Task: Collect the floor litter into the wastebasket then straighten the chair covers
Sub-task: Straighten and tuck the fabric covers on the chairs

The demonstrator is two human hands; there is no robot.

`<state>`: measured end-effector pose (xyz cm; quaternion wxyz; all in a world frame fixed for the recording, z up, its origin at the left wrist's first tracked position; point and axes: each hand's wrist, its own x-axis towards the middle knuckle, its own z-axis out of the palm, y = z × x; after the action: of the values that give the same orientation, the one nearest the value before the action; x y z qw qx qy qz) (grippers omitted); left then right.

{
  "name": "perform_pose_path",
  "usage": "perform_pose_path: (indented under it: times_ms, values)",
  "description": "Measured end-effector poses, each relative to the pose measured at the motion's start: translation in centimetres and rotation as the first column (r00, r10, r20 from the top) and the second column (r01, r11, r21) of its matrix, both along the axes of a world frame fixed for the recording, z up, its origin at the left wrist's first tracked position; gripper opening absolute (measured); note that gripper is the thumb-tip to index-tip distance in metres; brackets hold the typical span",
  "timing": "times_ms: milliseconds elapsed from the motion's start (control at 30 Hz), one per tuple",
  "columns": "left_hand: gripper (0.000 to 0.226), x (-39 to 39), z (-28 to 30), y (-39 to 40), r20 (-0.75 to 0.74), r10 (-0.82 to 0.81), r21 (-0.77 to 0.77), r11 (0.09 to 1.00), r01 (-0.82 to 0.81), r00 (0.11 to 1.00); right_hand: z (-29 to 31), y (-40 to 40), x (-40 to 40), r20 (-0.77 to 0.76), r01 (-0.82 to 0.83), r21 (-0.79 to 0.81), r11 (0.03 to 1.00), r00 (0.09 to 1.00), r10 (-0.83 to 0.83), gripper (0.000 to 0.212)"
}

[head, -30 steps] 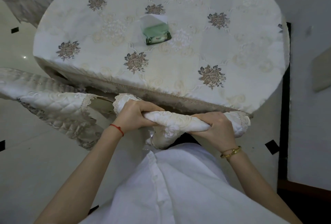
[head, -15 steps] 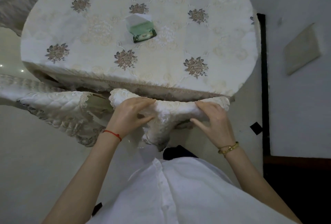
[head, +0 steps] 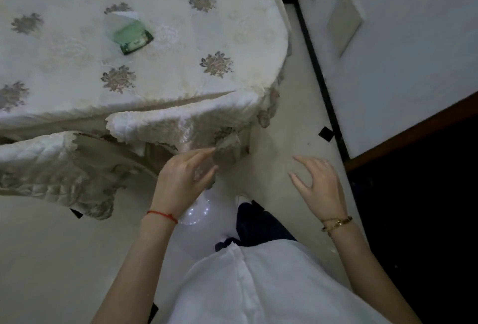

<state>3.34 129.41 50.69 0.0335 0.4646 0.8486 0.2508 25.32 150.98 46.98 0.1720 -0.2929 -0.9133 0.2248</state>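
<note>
Left hand [head: 184, 178]: fingers loosely extended, tips at the hanging lower edge of the chair cover [head: 181, 124]; whether they pinch the fabric cannot be told, frame blurred. Right hand [head: 316, 184]: fingers spread and relaxed, holding nothing, over bare floor [head: 282, 127], well apart from the left hand. Cover drapes over the chair back just beyond the left hand, tucked against the table edge. Second covered chair [head: 51, 160] left of the left hand. Beyond both: table under a floral tablecloth [head: 181, 46]; green tissue pack [head: 133, 36] on it, far from both hands.
</note>
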Motion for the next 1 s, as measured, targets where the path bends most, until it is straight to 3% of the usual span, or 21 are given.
perform_pose_path:
  times_ms: [300, 567, 767, 1000]
  values:
    - [0.038, 6.8, 1.1, 6.7, -0.017, -0.101, -0.042, 0.994, 0.101, 0.995, 0.2, 4.1, 10.9, 0.047, 0.177, -0.045, 0.983, 0.983, -0.175, 0.033]
    - [0.032, 13.1, 0.5, 18.8, -0.030, -0.077, -0.049, 0.996, 0.076, 0.997, 1.7, 16.0, 18.0, 0.054, 0.224, -0.038, 0.974, 0.974, -0.222, 0.033]
    - [0.042, 14.2, 1.2, 27.2, -0.001, -0.004, -0.072, 0.997, 0.004, 1.000, 2.6, 25.1, 18.1, 0.044, 0.218, -0.024, 0.976, 0.975, -0.216, 0.033]
    - [0.037, 10.5, -1.3, 35.0, 0.049, 0.010, -0.129, 0.992, -0.004, 0.999, -0.7, 32.9, 14.5, 0.058, 0.189, -0.092, 0.978, 0.981, -0.184, 0.032]
